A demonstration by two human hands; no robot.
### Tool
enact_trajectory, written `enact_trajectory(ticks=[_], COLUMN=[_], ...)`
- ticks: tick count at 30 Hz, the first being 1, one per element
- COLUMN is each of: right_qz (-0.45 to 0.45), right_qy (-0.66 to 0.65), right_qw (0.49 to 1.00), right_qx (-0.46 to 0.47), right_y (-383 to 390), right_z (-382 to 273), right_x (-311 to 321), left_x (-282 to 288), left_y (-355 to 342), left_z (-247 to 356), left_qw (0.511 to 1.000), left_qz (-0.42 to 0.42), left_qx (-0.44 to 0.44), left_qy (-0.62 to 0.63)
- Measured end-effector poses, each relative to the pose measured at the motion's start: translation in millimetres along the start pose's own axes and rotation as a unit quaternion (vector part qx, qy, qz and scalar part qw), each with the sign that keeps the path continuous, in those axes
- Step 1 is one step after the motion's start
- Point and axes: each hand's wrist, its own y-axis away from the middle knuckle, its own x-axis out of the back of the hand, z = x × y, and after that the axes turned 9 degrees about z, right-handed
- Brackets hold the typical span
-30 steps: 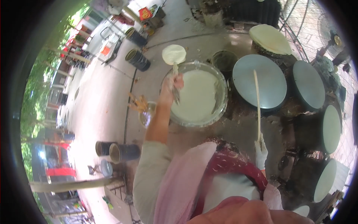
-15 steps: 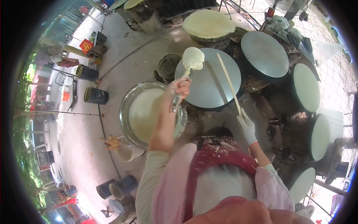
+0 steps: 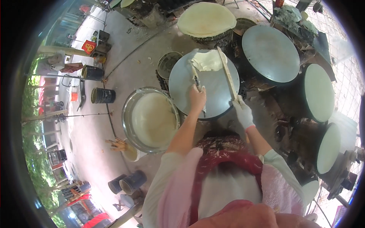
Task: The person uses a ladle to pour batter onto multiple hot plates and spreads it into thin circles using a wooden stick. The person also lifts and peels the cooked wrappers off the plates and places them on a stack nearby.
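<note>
My bare left hand (image 3: 197, 98) is closed round the handle of a ladle (image 3: 196, 80), whose bowl is tipped over the far part of a round, grey griddle (image 3: 186, 95). A pale, thick patch of batter (image 3: 206, 60) lies there between the ladle and a flat wooden stick (image 3: 227, 75). My right hand (image 3: 243, 112), in a white glove, grips the near end of that stick; its far end is at the right edge of the batter. To the left stands a metal basin (image 3: 124, 117) holding pale batter (image 3: 152, 119).
Beyond the griddle, a large pale flatbread (image 3: 206, 19) rests on a round stand. More round griddles (image 3: 270, 53) curve along the right. A dark bucket (image 3: 169, 65) adjoins the griddle's left. A white tub (image 3: 132, 153) with wooden sticks (image 3: 117, 144) stands near the basin.
My left hand has swung the batter-filled ladle from above the basin's side onto the griddle, and batter now spreads there. The stick in my right hand has come down beside it.
</note>
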Motion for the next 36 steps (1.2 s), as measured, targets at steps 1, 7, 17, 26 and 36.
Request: enact_trajectory(ticks=[1,7,17,26,36], right_qz=[-0.097,-0.055,-0.107,-0.268,-0.34], right_qy=[-0.126,0.104,-0.068,0.005,-0.054], right_qw=[0.972,0.993,0.992,0.939,0.935], right_qx=[-0.171,0.016,-0.002,-0.217,-0.09], right_y=[3.0,-14.1,-23.0,-46.2,-107.7], right_z=[-21.7,-41.9,-8.8,-47.0,-34.1], right_x=[-2.6,14.8,-22.3,-18.2,-8.6], left_x=[8.0,115.6,203.0,229.4,210.5], left_y=[0.1,-7.9,28.2,44.0,85.8], left_z=[-9.8,21.0,-58.0,-18.3,9.5], left_qw=[0.98,0.992,0.908,0.938,0.924], left_qz=[0.104,-0.034,-0.085,-0.052,0.052], left_qx=[-0.141,0.103,0.347,0.303,0.35], left_qy=[-0.098,0.067,0.217,0.162,0.144])
